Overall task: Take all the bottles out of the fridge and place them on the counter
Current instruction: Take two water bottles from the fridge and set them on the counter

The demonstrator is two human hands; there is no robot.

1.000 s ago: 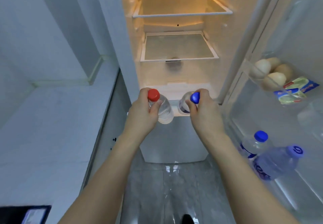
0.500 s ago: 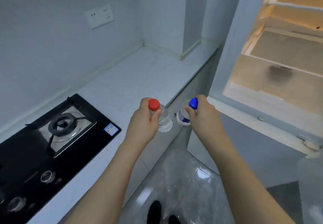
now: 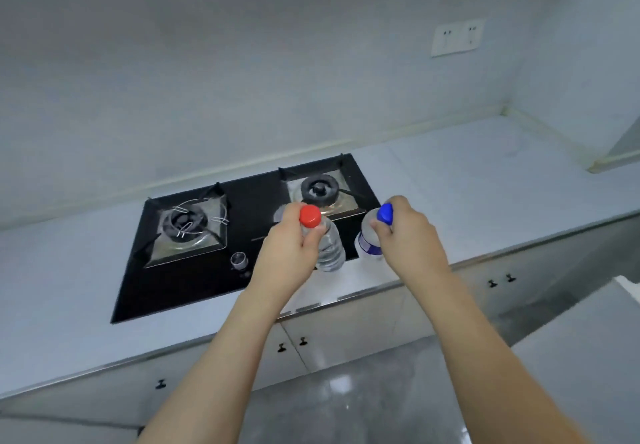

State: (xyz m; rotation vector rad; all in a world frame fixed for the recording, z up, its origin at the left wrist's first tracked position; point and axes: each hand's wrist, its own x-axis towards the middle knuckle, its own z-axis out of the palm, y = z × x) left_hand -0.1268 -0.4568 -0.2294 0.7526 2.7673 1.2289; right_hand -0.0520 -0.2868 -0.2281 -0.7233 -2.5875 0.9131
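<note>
My left hand (image 3: 289, 253) grips the neck of a clear bottle with a red cap (image 3: 329, 248). A clear bottle with a blue cap and a blue label (image 3: 369, 241) hangs from my right hand (image 3: 410, 239), which holds it just below the cap. Both bottles are in the air above the front right corner of the black hob, over the white counter (image 3: 485, 187). The fridge itself is out of sight, apart from a pale edge at the far right.
A black two-burner gas hob (image 3: 249, 201) is set into the counter, with a knob (image 3: 239, 260) near its front. A wall socket (image 3: 457, 37) sits on the tiled wall. White cabinet doors with small dark handles (image 3: 303, 341) run below the counter.
My view has swung left from the open fridge to the counter and hob. Both hands have carried their bottles along, from in front of the fridge to above the hob's right corner.
</note>
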